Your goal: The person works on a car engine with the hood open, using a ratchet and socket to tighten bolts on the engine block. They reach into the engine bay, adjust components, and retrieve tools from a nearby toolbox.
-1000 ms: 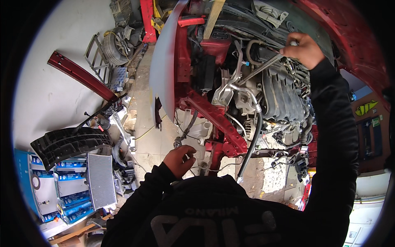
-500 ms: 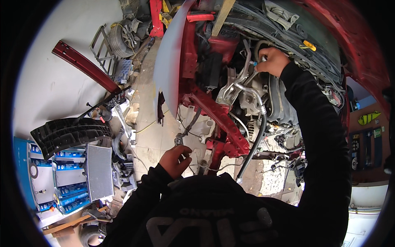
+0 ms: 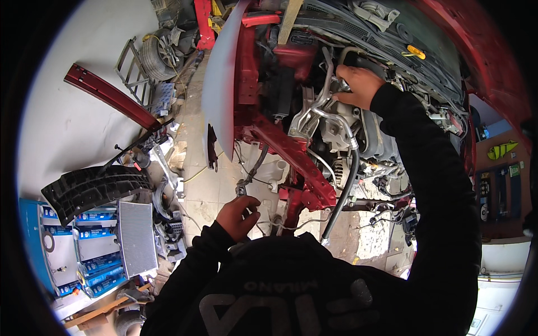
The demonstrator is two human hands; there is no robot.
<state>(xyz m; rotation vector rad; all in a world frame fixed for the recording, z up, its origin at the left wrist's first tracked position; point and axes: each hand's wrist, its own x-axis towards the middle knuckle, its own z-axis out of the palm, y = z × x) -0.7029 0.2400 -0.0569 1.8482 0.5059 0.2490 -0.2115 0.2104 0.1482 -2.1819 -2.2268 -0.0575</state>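
Over the engine bay of a red car, my right hand [image 3: 363, 88] reaches far forward. Its thumb and fingers close around a small shiny metal piece [image 3: 343, 85], mostly hidden, next to the bent silver pipes [image 3: 324, 101]. From those pipes a black hose [image 3: 346, 196] runs down towards me. My left hand [image 3: 238, 217] is low, left of the red frame rail [image 3: 297, 162], with fingers curled in. Just beyond its fingertips hangs a dark wiring harness with a connector [image 3: 241, 189]. Whatever the left fingers hold, if anything, is hidden.
A grey-and-red fender [image 3: 219, 84] stands along the bay's left side. A wooden prop [image 3: 290, 21] rises at the far edge. On the left are a red bar [image 3: 112, 96], a black plastic liner [image 3: 98, 193], a radiator [image 3: 137, 239], blue boxes [image 3: 103, 261] and a wheel [image 3: 159, 56].
The view has shifted slightly, moving the car a little left in the picture. My right hand has turned a little around the metal piece; a blue bit beside its fingers no longer shows.
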